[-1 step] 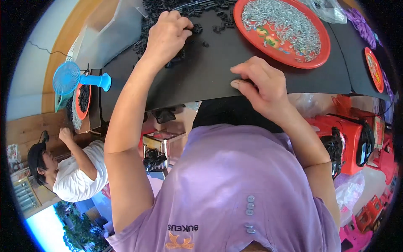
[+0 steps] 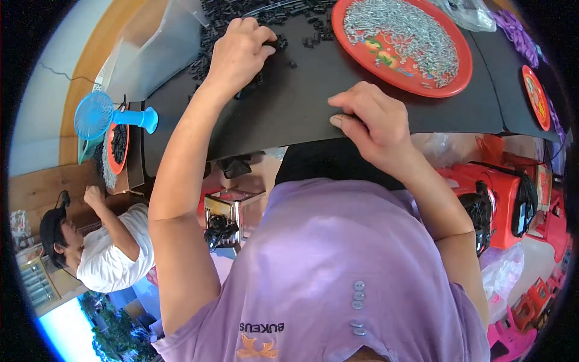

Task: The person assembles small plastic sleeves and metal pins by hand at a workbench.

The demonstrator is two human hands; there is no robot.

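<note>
The left hand (image 2: pixel 240 54) is positioned over small, matte black, block-like pieces (image 2: pixel 289 12), which lie in a loose, jagged heap on the smooth, dark desk (image 2: pixel 283 96). Its fingers are curled with dark pieces at the tips; whether it grips one cannot be determined. The right hand (image 2: pixel 380 117) is near the front edge, thumb and forefinger parted. Beyond it, a round, glossy red plate (image 2: pixel 386 76) carries slim, shiny metallic pieces (image 2: pixel 410 33). A translucent, flat-walled plastic container (image 2: pixel 154 60) occupies the left side.
</note>
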